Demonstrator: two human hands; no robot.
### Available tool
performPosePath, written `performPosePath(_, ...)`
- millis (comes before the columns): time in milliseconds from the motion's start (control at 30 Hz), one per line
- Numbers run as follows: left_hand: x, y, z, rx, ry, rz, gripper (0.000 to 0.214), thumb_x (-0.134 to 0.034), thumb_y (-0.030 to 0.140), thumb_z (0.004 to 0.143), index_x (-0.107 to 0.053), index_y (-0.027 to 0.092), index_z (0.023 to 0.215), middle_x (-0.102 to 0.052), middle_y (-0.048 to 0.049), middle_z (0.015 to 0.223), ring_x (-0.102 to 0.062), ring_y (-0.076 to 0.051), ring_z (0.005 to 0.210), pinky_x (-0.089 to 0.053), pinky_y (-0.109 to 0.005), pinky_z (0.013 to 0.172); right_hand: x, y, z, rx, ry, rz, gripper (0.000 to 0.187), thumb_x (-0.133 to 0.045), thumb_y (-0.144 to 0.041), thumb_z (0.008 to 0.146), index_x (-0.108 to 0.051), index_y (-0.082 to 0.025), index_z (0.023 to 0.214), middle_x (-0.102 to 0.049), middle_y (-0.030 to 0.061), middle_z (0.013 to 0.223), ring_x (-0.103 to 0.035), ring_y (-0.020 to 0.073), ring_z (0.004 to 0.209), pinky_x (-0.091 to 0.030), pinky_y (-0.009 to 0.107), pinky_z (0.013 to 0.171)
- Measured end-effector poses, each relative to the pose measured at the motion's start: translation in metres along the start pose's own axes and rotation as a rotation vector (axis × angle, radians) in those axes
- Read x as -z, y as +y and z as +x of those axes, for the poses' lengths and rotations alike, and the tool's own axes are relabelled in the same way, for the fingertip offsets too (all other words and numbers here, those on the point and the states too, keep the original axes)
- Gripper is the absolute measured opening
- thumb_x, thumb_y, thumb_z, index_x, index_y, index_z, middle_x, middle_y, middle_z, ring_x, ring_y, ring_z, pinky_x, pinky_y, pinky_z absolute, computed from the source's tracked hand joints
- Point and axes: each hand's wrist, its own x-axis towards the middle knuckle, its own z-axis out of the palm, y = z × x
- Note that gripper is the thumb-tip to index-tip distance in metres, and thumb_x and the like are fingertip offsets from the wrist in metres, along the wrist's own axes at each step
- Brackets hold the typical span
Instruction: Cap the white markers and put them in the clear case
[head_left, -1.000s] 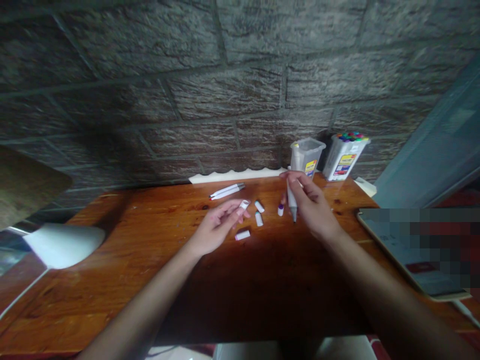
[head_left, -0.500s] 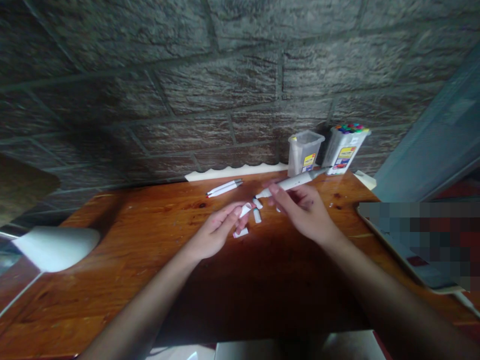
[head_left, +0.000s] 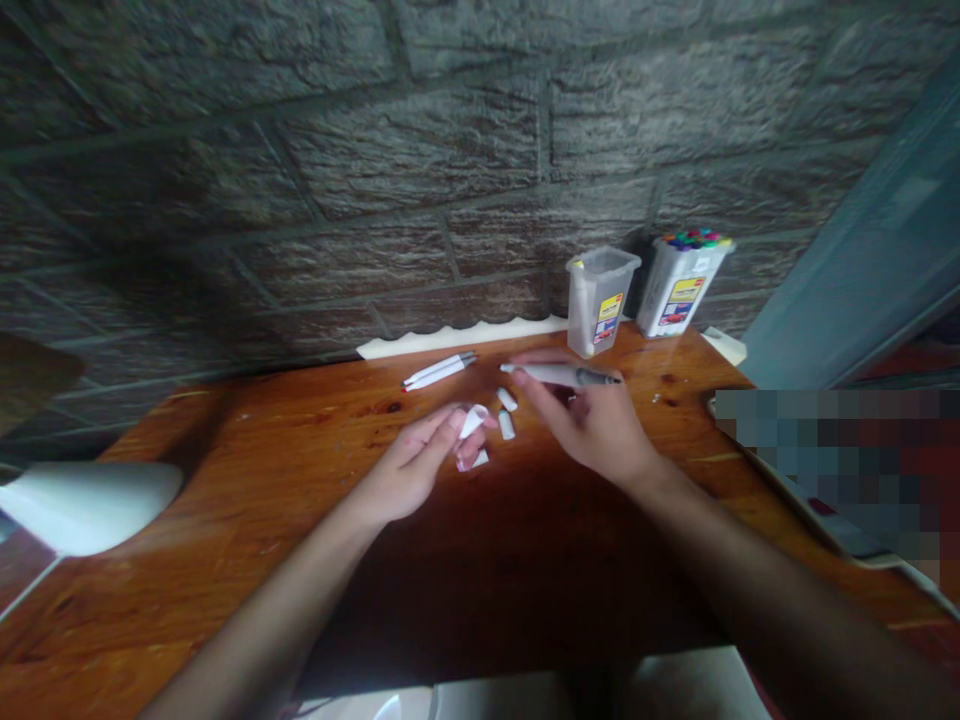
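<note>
Between the thumb and fingers of my left hand (head_left: 424,455) is a small white curled piece (head_left: 472,421); whether it is paper or a cap I cannot tell. My right hand (head_left: 592,420) grips a white marker (head_left: 555,374) with a grey end, held nearly level above the table. Two small white caps, one cap (head_left: 507,399) behind the other cap (head_left: 507,426), lie on the wood between my hands. Beneath my left fingers another small white piece (head_left: 480,459) is partly covered. Two white markers (head_left: 439,372) rest side by side farther back.
A clear plastic box (head_left: 592,300) with few markers stands by the wall, beside a fuller marker box (head_left: 684,285). A wavy white strip (head_left: 457,336) runs along the wall. On the left is a white lamp (head_left: 97,505); a blurred-out device (head_left: 825,490) is at right.
My right hand has turned the marker nearer to level and drawn its tip back from my left hand. The left hand keeps its hold. The whole view has shifted slightly.
</note>
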Motion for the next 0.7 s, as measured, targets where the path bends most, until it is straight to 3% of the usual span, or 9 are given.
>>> performPosePath(100, 0.002, 0.0, 0.0, 0.005, 0.011, -0.065, 0.035, -0.041, 0.04, 0.1, -0.062, 0.015, 0.111, -0.043, 0.0008, 0.072, -0.046, -0.012, 0.068, -0.043, -0.029, 0.067, 0.007, 0.01, 0.004, -0.088, 0.092, -0.083, 0.032, -0.058, -0.042, 0.092, -0.073, -0.015, 0.096, -0.067, 0.003, 0.067, -0.054, 0.0109, 0.052, -0.041, 0.024, 0.05)
performPosePath(167, 0.004, 0.0, 0.001, 0.015, 0.034, -0.101, 0.035, -0.042, 0.04, 0.1, -0.064, 0.014, 0.11, -0.042, 0.0009, 0.072, -0.046, -0.012, 0.066, -0.043, -0.028, 0.066, 0.008, 0.011, 0.006, -0.138, 0.127, -0.023, 0.036, -0.057, -0.046, 0.091, -0.073, -0.014, 0.093, -0.063, 0.0015, 0.061, -0.052, 0.0105, 0.049, -0.038, 0.023, 0.047)
performPosePath(400, 0.001, -0.002, 0.002, 0.006, 0.023, -0.12, 0.036, -0.044, 0.041, 0.099, -0.064, 0.013, 0.111, -0.043, 0.0007, 0.072, -0.044, -0.012, 0.066, -0.043, -0.027, 0.066, -0.003, -0.008, 0.0, -0.147, 0.067, 0.269, 0.032, -0.064, -0.046, 0.086, -0.071, -0.016, 0.089, -0.069, 0.003, 0.072, -0.048, 0.0084, 0.05, -0.037, 0.022, 0.045)
performPosePath(700, 0.001, 0.002, 0.0, 0.028, 0.05, 0.015, 0.037, -0.045, 0.044, 0.098, -0.054, 0.016, 0.076, -0.047, 0.0001, 0.072, -0.048, -0.013, 0.068, -0.044, -0.029, 0.069, -0.007, -0.018, -0.007, -0.041, -0.102, 0.082, 0.027, -0.061, -0.044, 0.089, -0.072, -0.019, 0.088, -0.074, 0.0055, 0.089, -0.065, 0.0157, 0.071, -0.046, 0.025, 0.058)
